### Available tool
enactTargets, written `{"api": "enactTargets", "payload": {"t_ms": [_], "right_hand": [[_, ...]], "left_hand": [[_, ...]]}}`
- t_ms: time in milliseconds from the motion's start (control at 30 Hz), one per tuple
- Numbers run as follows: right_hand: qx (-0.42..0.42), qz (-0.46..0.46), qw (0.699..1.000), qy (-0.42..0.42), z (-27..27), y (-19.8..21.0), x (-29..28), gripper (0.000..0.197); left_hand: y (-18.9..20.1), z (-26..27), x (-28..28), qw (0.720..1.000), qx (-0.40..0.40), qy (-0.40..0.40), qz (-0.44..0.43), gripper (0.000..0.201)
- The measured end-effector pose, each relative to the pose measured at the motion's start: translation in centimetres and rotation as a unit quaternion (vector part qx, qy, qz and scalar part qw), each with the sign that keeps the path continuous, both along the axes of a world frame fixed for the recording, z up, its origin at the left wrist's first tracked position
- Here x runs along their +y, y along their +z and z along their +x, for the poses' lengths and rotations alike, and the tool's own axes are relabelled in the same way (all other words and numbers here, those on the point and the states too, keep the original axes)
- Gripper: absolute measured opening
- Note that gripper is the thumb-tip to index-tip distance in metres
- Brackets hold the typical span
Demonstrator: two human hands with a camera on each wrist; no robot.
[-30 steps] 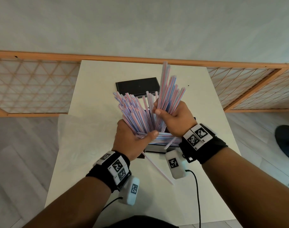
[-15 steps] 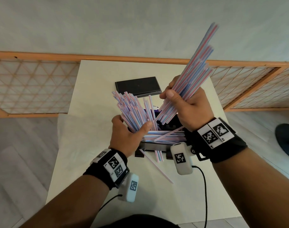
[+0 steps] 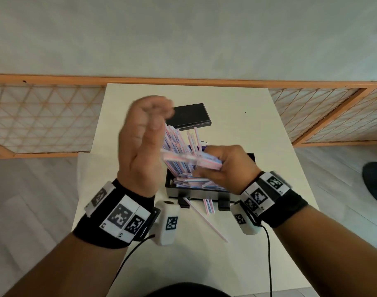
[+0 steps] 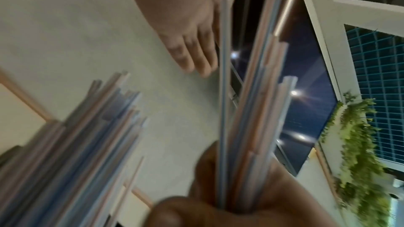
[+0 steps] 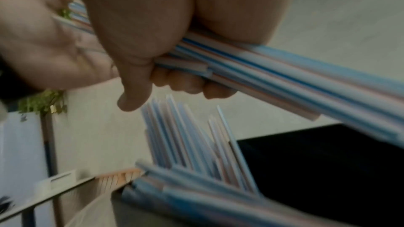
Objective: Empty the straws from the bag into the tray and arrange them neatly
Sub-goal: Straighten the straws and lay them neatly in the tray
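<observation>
Lowered from upright to level over the tray (image 3: pixel 253 156), the light, slippery straws (image 3: pixel 206 162) sit gripped mid-length in the right hand (image 3: pixel 228 168), left hand (image 3: pixel 140 146) flat and empty against their ends.

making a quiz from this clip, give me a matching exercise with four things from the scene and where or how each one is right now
Things:
1. right hand
2. left hand
3. flat black rectangular lid
4. single pink striped straw

States:
A. lies on the table in front of the black tray
B. grips a bundle of striped straws
C. lies on the table beyond the tray
D. raised, fingers straight, palm against the bundle's end

Pairs: 1-B, 2-D, 3-C, 4-A
</observation>
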State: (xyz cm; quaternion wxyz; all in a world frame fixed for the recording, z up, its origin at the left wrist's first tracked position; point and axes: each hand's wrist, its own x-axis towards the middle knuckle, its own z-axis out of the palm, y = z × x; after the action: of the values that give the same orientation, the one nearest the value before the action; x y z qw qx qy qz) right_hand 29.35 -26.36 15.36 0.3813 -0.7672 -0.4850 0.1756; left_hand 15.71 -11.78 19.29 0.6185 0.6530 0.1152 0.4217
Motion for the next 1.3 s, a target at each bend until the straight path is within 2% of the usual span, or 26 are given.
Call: {"api": "enactTargets", "payload": {"t_ms": [67,167,200,300,400,500,600,667,800,900,967,1033,1100,1200,1300], "right_hand": [[-0.067,-0.021,0.997,0.029,-0.6,-0.4,0.4,0.021],[-0.15,-0.075,0.986,0.02,-1.5,-2.2,1.6,0.01],[-0.163,-0.101,0.981,0.011,-1.9,-2.8,2.0,0.014],[-0.196,-0.142,0.97,0.006,-2.1,-4.5,2.4,0.051],[-0.16,-0.139,0.977,-0.035,-1.7,-4.5,1.4,0.058],[-0.145,-0.178,0.973,-0.03,-1.5,-5.0,1.1,0.05],[-0.142,-0.23,0.962,-0.025,-1.6,-5.2,1.6,0.029],[-0.16,-0.214,0.963,-0.034,-1.5,-4.7,1.7,0.019],[-0.23,-0.111,0.966,-0.047,-2.1,-1.9,2.1,0.013],[-0.253,-0.056,0.963,-0.073,-2.6,-0.8,2.9,0.016],[-0.234,-0.026,0.968,-0.091,-2.7,-0.6,3.0,0.019],[-0.163,-0.014,0.979,-0.123,-2.7,-0.5,2.7,0.016],[-0.105,-0.033,0.985,-0.134,-2.5,-0.5,2.5,0.021],[-0.094,-0.021,0.988,-0.121,-2.5,-0.5,2.4,0.03],[-0.113,-0.016,0.985,-0.127,-2.3,-1.1,2.3,0.038]], "left_hand": [[0.2,0.3,-0.9,0.997,0.04,-0.069,0.016,0.044],[-1.3,0.9,-2.6,0.981,0.138,-0.095,0.102,0.032],[-2.0,1.1,-3.0,0.974,0.157,-0.088,0.141,0.027],[-4.1,1.9,-3.3,0.96,0.168,-0.028,0.222,0.029],[-5.7,2.3,-3.3,0.949,0.178,-0.007,0.261,0.027],[-7.2,2.1,-3.4,0.94,0.187,-0.026,0.284,0.023],[-8.0,1.9,-3.8,0.932,0.176,-0.029,0.314,0.026],[-7.2,1.8,-3.9,0.936,0.149,0.002,0.319,0.024],[-4.7,1.8,-3.6,0.937,0.112,0.07,0.324,0.025],[-4.2,2.2,-3.4,0.929,0.119,0.117,0.33,0.027],[-4.5,2.2,-3.3,0.916,0.15,0.139,0.346,0.031],[-4.8,2.2,-3.2,0.905,0.191,0.136,0.355,0.033],[-5.1,2.0,-3.1,0.913,0.194,0.104,0.344,0.028],[-5.2,1.8,-2.7,0.933,0.156,0.053,0.321,0.023],[-5.2,2.0,-2.1,0.942,0.159,0.032,0.292,0.025]]}}
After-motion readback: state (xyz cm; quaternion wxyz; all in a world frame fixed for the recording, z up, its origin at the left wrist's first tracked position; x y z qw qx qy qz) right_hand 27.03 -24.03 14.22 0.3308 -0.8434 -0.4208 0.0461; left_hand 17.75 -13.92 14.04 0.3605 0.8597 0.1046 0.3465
